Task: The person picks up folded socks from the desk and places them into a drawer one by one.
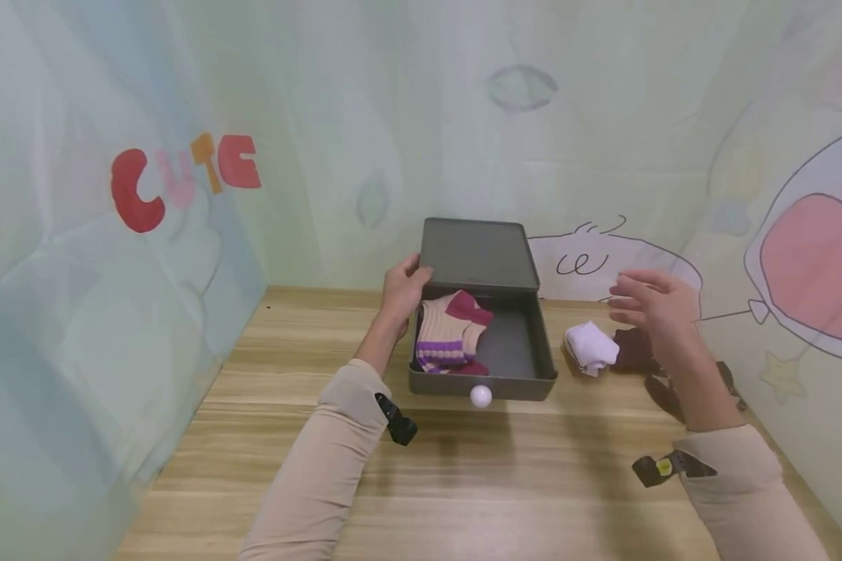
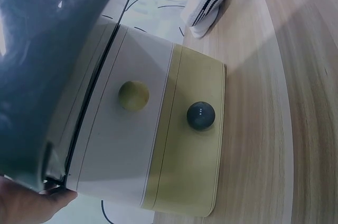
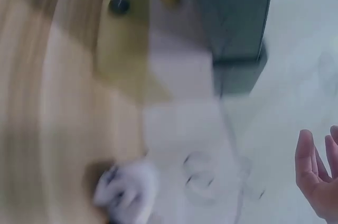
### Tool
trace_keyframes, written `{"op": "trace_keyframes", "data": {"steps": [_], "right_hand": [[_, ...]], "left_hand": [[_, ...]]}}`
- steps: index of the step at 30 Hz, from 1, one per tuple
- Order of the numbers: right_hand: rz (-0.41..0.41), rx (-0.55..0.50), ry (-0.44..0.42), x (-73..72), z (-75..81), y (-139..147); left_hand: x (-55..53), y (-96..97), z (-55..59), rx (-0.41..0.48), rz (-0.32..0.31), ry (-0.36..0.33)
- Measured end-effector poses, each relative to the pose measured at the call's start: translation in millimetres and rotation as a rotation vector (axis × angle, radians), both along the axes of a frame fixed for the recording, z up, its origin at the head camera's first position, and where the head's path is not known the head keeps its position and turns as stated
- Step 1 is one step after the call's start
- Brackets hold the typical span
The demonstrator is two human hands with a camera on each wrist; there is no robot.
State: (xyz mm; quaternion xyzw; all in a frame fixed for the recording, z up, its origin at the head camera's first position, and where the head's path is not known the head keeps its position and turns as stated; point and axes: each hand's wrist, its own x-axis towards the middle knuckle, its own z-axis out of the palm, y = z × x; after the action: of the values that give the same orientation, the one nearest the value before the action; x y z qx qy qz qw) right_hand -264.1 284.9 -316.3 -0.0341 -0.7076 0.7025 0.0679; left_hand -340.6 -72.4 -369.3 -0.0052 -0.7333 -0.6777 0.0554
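A small chest of drawers [image 1: 479,251] stands at the back of the table, its grey top drawer [image 1: 522,343] pulled out. A pair of beige socks [image 1: 443,331] with purple stripes and burgundy parts lies in the drawer's left half. My left hand [image 1: 400,300] holds the chest's left side, thumb round the front edge; its other fingers are partly hidden. My right hand [image 1: 656,308] is raised with nothing in it, fingers apart from the things below. Near it lie a white bundled sock [image 1: 592,347] and a dark brown bundle [image 1: 634,351].
Below the grey drawer are a white drawer [image 2: 127,145] and a yellow drawer [image 2: 185,166], both pushed in, with round knobs. More dark items [image 1: 666,396] lie partly behind the right forearm. Printed cloth walls [image 1: 365,117] enclose the table's back and sides.
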Motion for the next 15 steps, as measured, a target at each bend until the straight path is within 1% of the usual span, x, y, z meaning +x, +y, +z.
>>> {"op": "trace_keyframes", "data": {"steps": [2, 4, 5, 7, 9, 11, 15], "right_hand": [[-0.041, 0.012, -0.027, -0.3, -12.5, 21], [-0.073, 0.036, -0.075, 0.9, -25.8, 39], [-0.083, 0.032, -0.100, 1.3, -32.5, 47], [-0.083, 0.042, -0.154, 3.2, -45.9, 61], [-0.083, 0.018, -0.184, 4.6, -59.3, 72], [-0.072, 0.003, -0.198, 5.4, -72.6, 81], [-0.058, -0.026, -0.188, 7.2, -94.8, 93]], "left_hand": [[0.1, -0.1, -0.1, -0.002, 0.000, -0.005], [0.2, 0.2, -0.2, -0.003, -0.002, -0.007], [-0.1, 0.3, -0.5, -0.001, -0.002, -0.006], [-0.5, 0.7, -0.9, 0.003, -0.005, -0.004], [-0.9, 0.9, -1.1, 0.006, -0.010, 0.001], [-1.4, 1.0, -1.5, 0.010, -0.012, 0.004], [-1.4, 1.0, -1.9, 0.004, -0.009, 0.004]]}}
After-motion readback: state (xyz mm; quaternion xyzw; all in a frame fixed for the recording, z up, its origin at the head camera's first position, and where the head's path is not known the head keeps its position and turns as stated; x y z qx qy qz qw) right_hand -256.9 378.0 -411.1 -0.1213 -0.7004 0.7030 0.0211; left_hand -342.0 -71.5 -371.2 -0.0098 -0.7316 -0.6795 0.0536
